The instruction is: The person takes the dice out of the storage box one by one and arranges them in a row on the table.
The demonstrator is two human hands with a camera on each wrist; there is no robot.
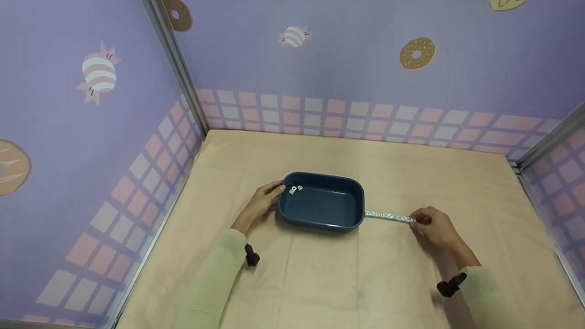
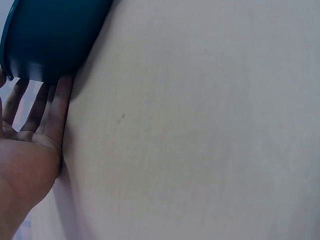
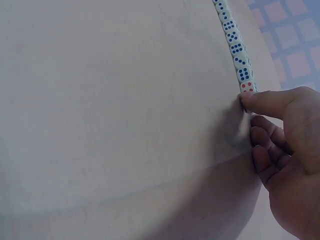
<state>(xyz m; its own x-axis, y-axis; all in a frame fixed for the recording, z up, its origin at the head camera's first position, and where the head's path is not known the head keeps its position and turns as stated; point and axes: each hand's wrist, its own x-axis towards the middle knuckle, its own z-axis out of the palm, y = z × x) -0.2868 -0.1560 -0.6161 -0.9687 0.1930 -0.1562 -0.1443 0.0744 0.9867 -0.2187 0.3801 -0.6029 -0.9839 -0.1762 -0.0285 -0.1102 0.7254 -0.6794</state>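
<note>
A dark blue rectangular dish (image 1: 322, 224) stands on the cloth, with a few small white dice (image 1: 293, 189) inside at its left end. My left hand (image 1: 264, 199) grips that end, thumb at the rim and fingers against the outer wall; in the left wrist view its fingers (image 2: 60, 105) reach the dish's underside edge. From the right end of the dish, a straight row of white dice (image 1: 388, 216) runs to my right hand (image 1: 436, 225). Thumb and forefinger pinch the outermost die (image 3: 247, 87), which shows red pips; the others in the row show blue ones. The remaining right fingers are curled.
A beige cloth (image 1: 320, 278) covers the table, with faint creases. Purple panels (image 1: 347, 55) with sweets and checks printed on them stand behind and at both sides, joined by metal corner posts (image 1: 180, 68). Dark wrist mounts (image 1: 451, 285) stick out from both sleeves.
</note>
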